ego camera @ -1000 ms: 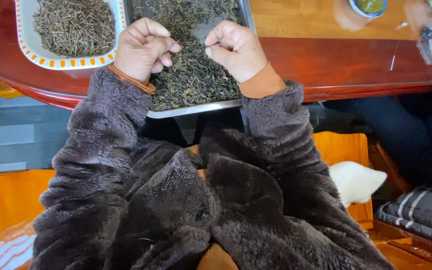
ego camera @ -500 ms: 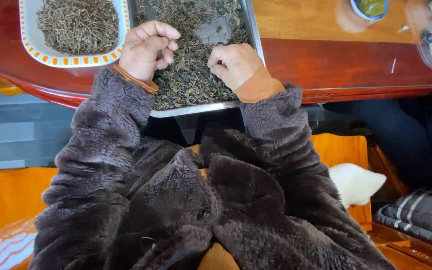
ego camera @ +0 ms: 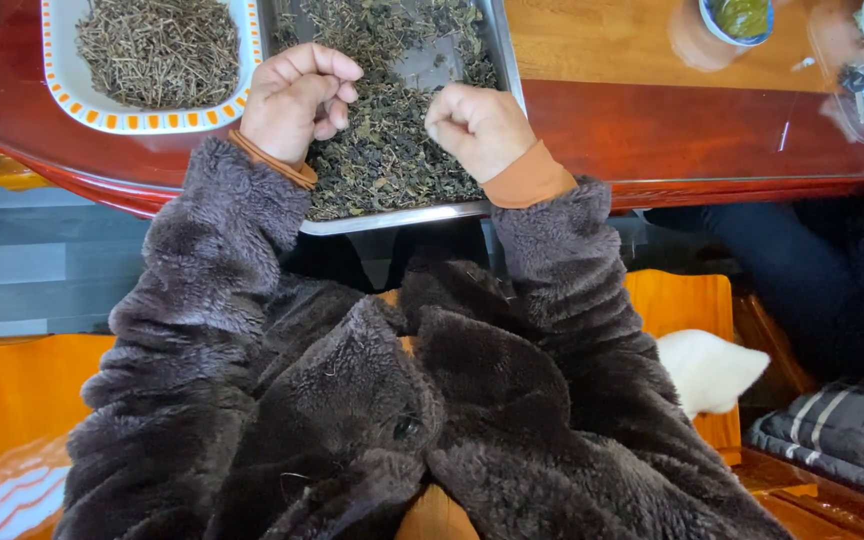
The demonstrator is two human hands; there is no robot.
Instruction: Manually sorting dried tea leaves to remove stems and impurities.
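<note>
Both my hands are over the metal tray [ego camera: 508,80], which sits on the red-brown polished table [ego camera: 702,130] with its near edge overhanging toward my lap. The tray carries a loose bed of dark dried tea leaves [ego camera: 382,160], heaped thickest in the near half; a bare patch of grey tray floor shows farther up, between my hands.

My left hand [ego camera: 295,100] is curled into a loose fist above the left part of the tray, knuckles up, fingers bent inward so that the tips meet the thumb. It seems to be pinching a few leaves, but the fingertips are turned under and I cannot confirm what, if anything, lies between them. My right hand [ego camera: 479,128] is likewise closed, fingers folded toward the palm, resting on or just above the leaves at the right of the tray. I cannot tell whether it holds any.

Orange cuffs show at both wrists below the sleeves of my dark fleecy jacket [ego camera: 352,400].

Just left of the tray stands a white dish with an orange patterned rim [ego camera: 152,122], filled with paler, stalk-like dried pieces [ego camera: 157,50]. It is close beside the tray. Well apart, at the far right of the table, stands a small bowl of green matter [ego camera: 740,18].
</note>
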